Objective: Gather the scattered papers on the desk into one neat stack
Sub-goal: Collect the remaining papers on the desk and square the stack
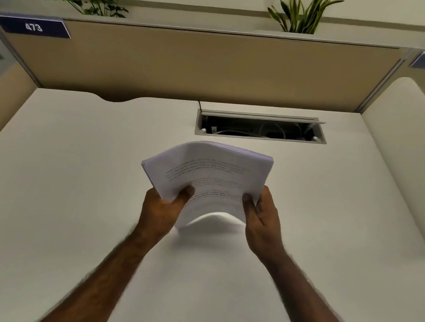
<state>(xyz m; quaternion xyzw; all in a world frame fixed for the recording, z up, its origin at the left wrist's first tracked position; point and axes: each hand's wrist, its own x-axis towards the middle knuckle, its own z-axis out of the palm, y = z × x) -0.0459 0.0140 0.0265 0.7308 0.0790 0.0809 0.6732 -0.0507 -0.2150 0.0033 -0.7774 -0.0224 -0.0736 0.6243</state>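
A stack of white printed papers is held above the middle of the white desk. My left hand grips its near left corner with the thumb on top. My right hand grips the near right edge, thumb also on top. The near edge of the stack bows upward between my hands, and the sheets look roughly aligned. I see no loose papers elsewhere on the desk.
An open cable tray with wires sits in the desk just beyond the papers. A tan partition with number plates 473 and 474 closes the back. A white side panel stands at the right. Plants rise behind the partition.
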